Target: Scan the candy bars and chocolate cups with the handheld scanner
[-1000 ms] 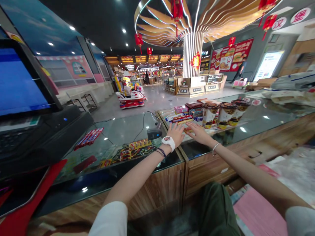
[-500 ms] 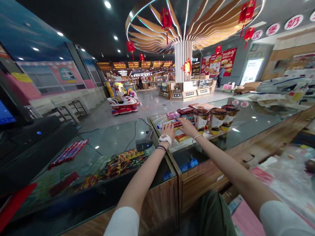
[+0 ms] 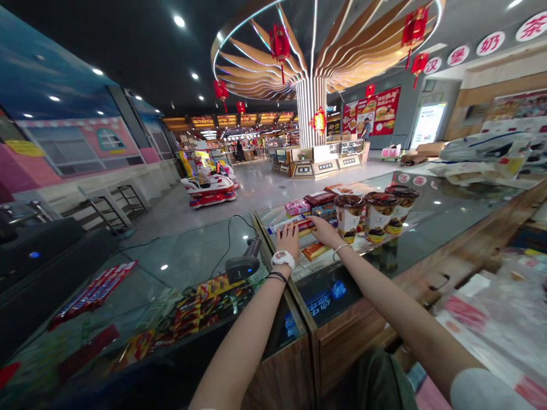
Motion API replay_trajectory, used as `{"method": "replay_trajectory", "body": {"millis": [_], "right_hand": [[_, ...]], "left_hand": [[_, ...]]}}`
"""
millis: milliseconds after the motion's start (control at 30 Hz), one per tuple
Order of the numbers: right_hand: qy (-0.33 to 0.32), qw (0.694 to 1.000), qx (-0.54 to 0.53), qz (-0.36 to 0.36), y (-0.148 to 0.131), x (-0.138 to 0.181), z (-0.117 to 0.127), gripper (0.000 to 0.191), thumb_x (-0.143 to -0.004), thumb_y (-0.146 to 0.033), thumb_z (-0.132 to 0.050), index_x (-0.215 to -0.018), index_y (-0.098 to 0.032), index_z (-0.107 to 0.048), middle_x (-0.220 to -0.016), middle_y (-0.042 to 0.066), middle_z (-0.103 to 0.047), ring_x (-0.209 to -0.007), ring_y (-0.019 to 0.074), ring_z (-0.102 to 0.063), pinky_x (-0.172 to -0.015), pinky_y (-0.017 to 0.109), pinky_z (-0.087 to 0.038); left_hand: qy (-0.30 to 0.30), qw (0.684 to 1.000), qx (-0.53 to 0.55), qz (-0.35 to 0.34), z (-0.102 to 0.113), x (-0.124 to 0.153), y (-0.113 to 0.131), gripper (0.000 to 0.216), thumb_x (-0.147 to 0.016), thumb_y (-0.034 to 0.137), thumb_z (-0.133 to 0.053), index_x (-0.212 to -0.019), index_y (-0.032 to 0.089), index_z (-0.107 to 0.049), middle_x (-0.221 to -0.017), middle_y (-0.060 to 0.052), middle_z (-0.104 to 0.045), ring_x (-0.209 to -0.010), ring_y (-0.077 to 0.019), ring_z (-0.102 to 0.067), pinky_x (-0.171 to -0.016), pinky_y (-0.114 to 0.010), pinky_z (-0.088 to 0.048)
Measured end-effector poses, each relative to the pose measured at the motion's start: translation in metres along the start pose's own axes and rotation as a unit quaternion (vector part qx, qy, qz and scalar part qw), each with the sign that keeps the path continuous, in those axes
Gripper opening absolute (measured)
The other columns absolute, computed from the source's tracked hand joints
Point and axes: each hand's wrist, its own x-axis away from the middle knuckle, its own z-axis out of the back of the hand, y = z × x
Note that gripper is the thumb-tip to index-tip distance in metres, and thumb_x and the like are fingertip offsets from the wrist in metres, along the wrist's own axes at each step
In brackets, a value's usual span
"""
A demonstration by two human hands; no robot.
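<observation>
The left hand (image 3: 288, 240), fingers slightly spread, is at a red candy roll (image 3: 302, 225), an orange bar (image 3: 315, 250) lies untouched nearer the body, the right hand (image 3: 325, 232) reaches the roll, pinching or not I cannot tell, and three cups (image 3: 349, 221) already stand grouped beside it.

Spotlights (image 3: 179, 21) dot a dark ceiling (image 3: 141, 34). A striped column (image 3: 311, 111) fans into wooden slats (image 3: 265, 72) above display cases (image 3: 325, 167), with red lanterns (image 3: 280, 44) around it. The grey floor (image 3: 260, 193) gleams. At left, a pink wall (image 3: 88, 134) has an arched window (image 3: 111, 138); at right, a red food poster (image 3: 387, 108) hangs near a bright panel (image 3: 428, 125).
</observation>
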Motion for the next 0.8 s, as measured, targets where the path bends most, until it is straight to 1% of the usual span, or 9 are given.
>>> {"method": "replay_trajectory", "body": {"millis": [67, 133, 233, 300, 400, 533, 633, 700, 800], "right_hand": [[-0.002, 1.000, 0.007, -0.001, 0.002, 0.000, 0.000, 0.062, -0.079, -0.002, -0.047, -0.141, -0.009, -0.049, -0.142, 0.015, -0.055, -0.132, 0.0216, -0.050, -0.113, 0.034, -0.038], [-0.001, 1.000, 0.010, -0.005, 0.004, 0.000, 0.000, 0.062, -0.079, -0.001, -0.048, -0.140, -0.009, -0.049, -0.140, 0.015, -0.056, -0.130, 0.0222, -0.051, -0.112, 0.035, -0.039], [0.007, 1.000, 0.015, -0.004, 0.009, 0.000, -0.002, 0.059, -0.078, 0.000, -0.049, -0.137, -0.010, -0.052, -0.135, 0.015, -0.059, -0.126, 0.0225, -0.054, -0.110, 0.036, -0.040], [0.014, 1.000, 0.023, 0.004, 0.012, -0.001, -0.003, 0.058, -0.077, 0.001, -0.050, -0.133, -0.012, -0.055, -0.131, 0.014, -0.060, -0.122, 0.0222, -0.055, -0.108, 0.035, -0.042], [0.027, 0.999, 0.042, 0.013, 0.014, -0.003, -0.005, 0.054, -0.077, 0.002, -0.051, -0.128, -0.014, -0.059, -0.125, 0.014, -0.062, -0.117, 0.0231, -0.057, -0.104, 0.037, -0.044], [0.041, 0.997, 0.066, 0.022, 0.012, -0.004, -0.005, 0.046, -0.078, 0.000, -0.054, -0.121, -0.015, -0.063, -0.119, 0.013, -0.064, -0.110, 0.0248, -0.057, -0.101, 0.040, -0.045], [0.048, 0.995, 0.080, 0.019, 0.009, -0.003, -0.003, 0.036, -0.081, -0.005, -0.056, -0.114, -0.015, -0.066, -0.115, 0.013, -0.065, -0.106, 0.0253, -0.058, -0.099, 0.040, -0.045], [0.054, 0.995, 0.084, 0.016, 0.007, -0.002, -0.002, 0.031, -0.083, -0.007, -0.057, -0.111, -0.014, -0.067, -0.113, 0.013, -0.065, -0.105, 0.0252, -0.058, -0.097, 0.039, -0.046], [0.079, 0.994, 0.071, 0.031, 0.004, 0.000, -0.001, 0.028, -0.084, -0.009, -0.058, -0.109, -0.014, -0.067, -0.113, 0.013, -0.065, -0.105, 0.0252, -0.059, -0.096, 0.039, -0.046]], "left_hand": [[-0.003, 1.000, 0.005, 0.007, 0.000, -0.002, -0.002, 0.053, -0.095, 0.017, -0.034, -0.146, 0.015, -0.042, -0.156, -0.012, -0.039, -0.146, -0.0275, -0.032, -0.124, -0.053, -0.015], [-0.001, 1.000, 0.009, 0.013, -0.001, -0.003, -0.005, 0.050, -0.095, 0.017, -0.036, -0.144, 0.016, -0.045, -0.153, -0.013, -0.044, -0.144, -0.0276, -0.035, -0.123, -0.053, -0.015], [0.012, 1.000, -0.001, 0.011, -0.002, -0.005, -0.008, 0.047, -0.094, 0.015, -0.041, -0.140, 0.018, -0.049, -0.142, -0.013, -0.055, -0.139, -0.0271, -0.042, -0.123, -0.053, -0.017], [0.023, 1.000, -0.015, 0.007, -0.004, -0.006, -0.010, 0.044, -0.093, 0.013, -0.042, -0.135, 0.018, -0.051, -0.136, -0.012, -0.058, -0.133, -0.0262, -0.048, -0.122, -0.052, -0.019], [0.041, 0.999, -0.032, 0.003, -0.006, -0.008, -0.011, 0.038, -0.093, 0.011, -0.043, -0.129, 0.016, -0.054, -0.131, -0.013, -0.061, -0.123, -0.0251, -0.056, -0.121, -0.050, -0.022], [0.048, 0.998, -0.044, -0.004, -0.006, -0.010, -0.012, 0.033, -0.090, 0.010, -0.050, -0.122, 0.014, -0.057, -0.124, -0.013, -0.062, -0.114, -0.0241, -0.061, -0.119, -0.049, -0.026], [0.064, 0.997, -0.046, -0.013, -0.001, -0.010, -0.010, 0.029, -0.092, 0.008, -0.045, -0.117, 0.013, -0.059, -0.118, -0.014, -0.064, -0.112, -0.0221, -0.062, -0.118, -0.048, -0.028], [0.084, 0.995, -0.043, -0.024, 0.006, -0.010, -0.008, 0.031, -0.093, 0.005, -0.041, -0.117, 0.013, -0.059, -0.115, -0.014, -0.066, -0.110, -0.0213, -0.063, -0.118, -0.048, -0.028], [0.105, 0.993, -0.042, -0.033, 0.018, -0.008, -0.007, 0.033, -0.095, 0.006, -0.037, -0.118, 0.012, -0.060, -0.110, -0.012, -0.066, -0.107, -0.0213, -0.064, -0.119, -0.048, -0.027]]}}
